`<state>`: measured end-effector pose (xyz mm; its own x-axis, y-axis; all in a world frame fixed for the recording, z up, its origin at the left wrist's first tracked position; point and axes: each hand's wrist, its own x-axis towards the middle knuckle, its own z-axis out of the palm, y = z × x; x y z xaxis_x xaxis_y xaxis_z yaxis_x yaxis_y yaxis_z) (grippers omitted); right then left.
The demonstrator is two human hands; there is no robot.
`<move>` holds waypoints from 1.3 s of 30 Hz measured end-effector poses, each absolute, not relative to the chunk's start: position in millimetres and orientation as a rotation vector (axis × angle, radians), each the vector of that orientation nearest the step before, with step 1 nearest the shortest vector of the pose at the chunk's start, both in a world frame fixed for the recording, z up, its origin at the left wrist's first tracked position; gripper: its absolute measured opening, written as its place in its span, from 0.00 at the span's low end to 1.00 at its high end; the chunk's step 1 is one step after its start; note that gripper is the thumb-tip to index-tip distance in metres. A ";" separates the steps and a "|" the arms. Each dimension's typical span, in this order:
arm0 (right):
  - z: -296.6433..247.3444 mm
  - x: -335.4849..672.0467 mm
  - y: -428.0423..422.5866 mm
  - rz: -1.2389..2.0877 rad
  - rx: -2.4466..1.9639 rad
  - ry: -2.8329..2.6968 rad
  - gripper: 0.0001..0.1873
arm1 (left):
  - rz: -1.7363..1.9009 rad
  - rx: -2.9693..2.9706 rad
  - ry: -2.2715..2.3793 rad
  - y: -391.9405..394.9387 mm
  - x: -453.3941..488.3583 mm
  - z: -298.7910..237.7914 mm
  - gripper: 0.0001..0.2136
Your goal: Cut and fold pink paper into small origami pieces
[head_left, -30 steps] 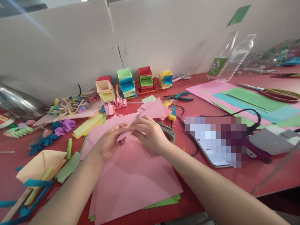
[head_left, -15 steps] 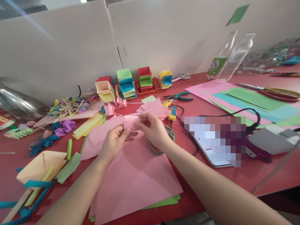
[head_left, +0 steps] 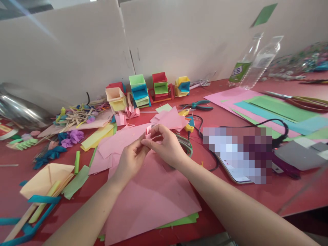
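Note:
Between my two hands is a small piece of folded pink paper (head_left: 148, 130), its edges turned partly upright. My left hand (head_left: 132, 155) pinches it from the left, fingers closed. My right hand (head_left: 166, 145) grips it from the right, thumb and index finger bent round it. Most of the paper is hidden by the fingers. Both hands hover over a large pink paper sheet (head_left: 153, 194), which lies on green sheets. Smaller pink papers (head_left: 110, 147) are spread beyond the left hand. Small folded pink paper pieces (head_left: 132, 111) stand behind.
Colourful paper boxes (head_left: 138, 90) line the back by the wall. Pliers (head_left: 197, 105), a yellow-and-blue glue gun (head_left: 189, 123) and black cable lie past my right hand. A phone (head_left: 235, 171), scissors (head_left: 294, 99) and two bottles (head_left: 258, 65) are to the right. Paper flowers (head_left: 73, 138) lie left.
The pink paper has gone from a flat-looking square facing me to a narrower folded shape. My hands have come closer together, the left one moving right.

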<state>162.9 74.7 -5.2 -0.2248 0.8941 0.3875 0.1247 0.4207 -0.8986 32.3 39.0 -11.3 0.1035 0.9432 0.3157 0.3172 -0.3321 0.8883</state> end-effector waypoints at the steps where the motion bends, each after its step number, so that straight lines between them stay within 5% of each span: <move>1: -4.8 163.4 74.9 0.940 -0.906 -1.647 0.13 | 1.237 1.711 1.222 39.1 32.2 -11.3 0.19; 16: -4.7 165.0 73.6 0.923 -0.859 -1.672 0.06 | 1.280 1.356 1.176 41.7 31.5 -17.9 0.26; 28: -6.3 162.7 73.3 0.816 -0.916 -1.737 0.02 | 1.190 1.682 1.492 40.4 24.9 -17.3 0.23; 39: -5.8 157.4 68.0 0.707 -0.891 -1.876 0.07 | 1.289 1.738 1.464 48.1 24.4 -24.2 0.26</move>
